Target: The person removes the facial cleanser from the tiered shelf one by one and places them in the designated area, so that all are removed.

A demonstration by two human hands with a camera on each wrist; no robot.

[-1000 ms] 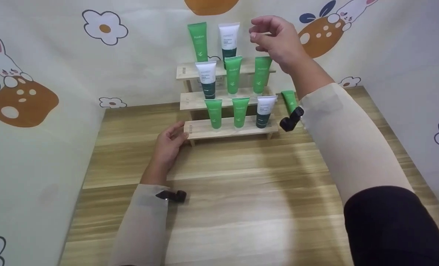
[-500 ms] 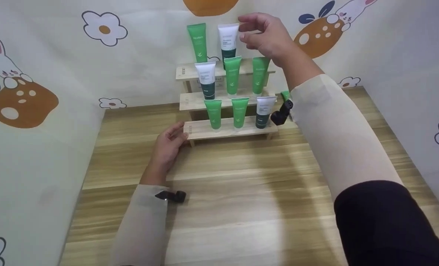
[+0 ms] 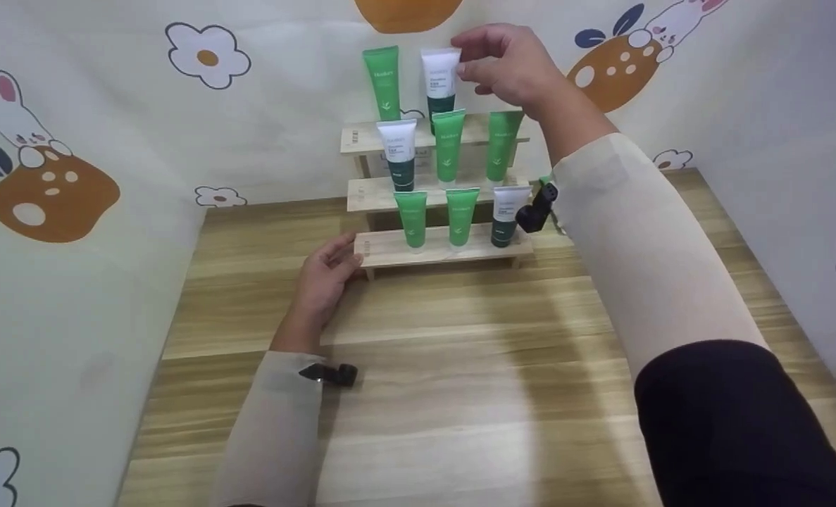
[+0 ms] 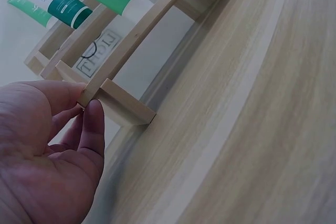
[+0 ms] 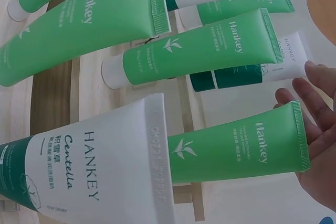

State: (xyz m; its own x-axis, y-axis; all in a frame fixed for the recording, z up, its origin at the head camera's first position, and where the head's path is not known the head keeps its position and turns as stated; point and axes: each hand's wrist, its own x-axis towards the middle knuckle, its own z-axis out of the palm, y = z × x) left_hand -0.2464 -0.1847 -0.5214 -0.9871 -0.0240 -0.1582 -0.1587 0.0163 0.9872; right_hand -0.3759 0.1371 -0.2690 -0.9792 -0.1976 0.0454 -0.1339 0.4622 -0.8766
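A three-step wooden display stand [image 3: 432, 257] carries several upright squeeze tubes. My left hand [image 3: 325, 282] pinches the left end of its lowest step between thumb and fingers, as the left wrist view also shows. At the top right, my right hand [image 3: 509, 67] has its fingertips at the right edge of a white and dark-green tube [image 3: 439, 76], near its flat crimped end. In the right wrist view those fingers are loosely bent beside that tube. A green tube [image 3: 382, 81] stands to its left on the same step.
On the middle step are a white tube [image 3: 397, 144] and two green tubes. The bottom step holds two green tubes and a white tube [image 3: 508, 211]. Patterned cloth walls enclose the wooden tabletop [image 3: 418, 380]. A loose green tube right of the stand is mostly hidden by my right wrist.
My right hand has moved left from beside the top step to the edge of the white tube there. My left hand keeps its hold on the stand. The tubes stay in place.
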